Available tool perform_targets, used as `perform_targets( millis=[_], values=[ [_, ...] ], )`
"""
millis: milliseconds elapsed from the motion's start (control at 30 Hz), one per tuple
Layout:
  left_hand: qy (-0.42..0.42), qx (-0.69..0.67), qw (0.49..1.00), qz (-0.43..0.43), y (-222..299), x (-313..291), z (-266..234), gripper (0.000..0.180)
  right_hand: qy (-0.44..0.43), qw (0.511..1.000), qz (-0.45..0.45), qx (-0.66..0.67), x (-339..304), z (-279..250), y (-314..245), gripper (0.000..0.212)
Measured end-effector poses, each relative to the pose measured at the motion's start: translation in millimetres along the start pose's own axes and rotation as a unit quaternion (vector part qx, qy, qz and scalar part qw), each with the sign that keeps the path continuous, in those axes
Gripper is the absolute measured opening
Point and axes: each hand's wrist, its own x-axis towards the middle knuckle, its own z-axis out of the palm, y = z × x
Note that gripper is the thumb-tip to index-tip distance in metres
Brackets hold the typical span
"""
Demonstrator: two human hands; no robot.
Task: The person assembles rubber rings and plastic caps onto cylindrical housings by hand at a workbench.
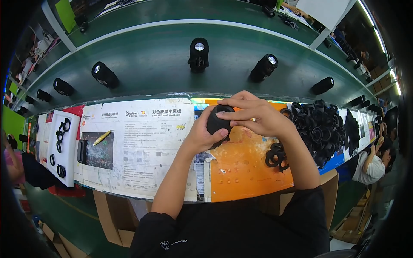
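Note:
A black cylindrical speaker (215, 124) is tilted in front of me over the orange board (249, 172), one round end turned up. My left hand (199, 135) wraps round its left side, thumb across the near face. My right hand (256, 114) lies over the upturned end from the right, its fingers bent and pressing on the rim. Whether a ring sits under those fingers is hidden. To the right is a heap of black rubber rings (316, 129). A few loose rings (276, 157) lie closer to my right forearm.
Similar black speakers (198, 56) stand spaced along the green conveyor belt (150, 64) beyond the bench. At left, a white tray (64, 170) holds several black rings. A yellow pen-like tool (102, 137) rests on the white printed board (150, 172). Other people work at both sides.

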Motion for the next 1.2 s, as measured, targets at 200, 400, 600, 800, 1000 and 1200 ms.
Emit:
perform_targets(
  millis=[200, 400, 600, 800, 1000, 1200],
  values=[
    [-0.002, 0.032, 0.999, 0.040, -2, 3, 4, 0.091, -0.023, 0.999, -0.017, -0.027, -2, -7, -4, 0.049],
    [0.002, 0.049, 0.998, 0.044, -1, 1, 3, 0.088, -0.015, 0.998, -0.027, -0.057, -3, -1, -4, 0.050],
    [0.023, 0.043, 0.998, 0.033, 11, 3, 12, 0.081, -0.023, 0.997, 0.005, -0.071, -7, -4, -14, 0.050],
    [0.027, 0.120, 0.991, 0.049, 12, 0, 18, 0.075, 0.094, 0.930, 0.255, 0.248, 14, 10, -8, 0.037],
    [0.025, 0.183, 0.978, 0.100, 7, 1, 30, 0.080, -0.033, 0.947, 0.296, 0.123, 29, 48, 19, 0.046],
    [0.010, 0.233, 0.965, 0.120, 5, 3, 35, 0.082, 0.022, 0.947, 0.277, 0.163, 15, 55, 28, 0.039]
  ],
)
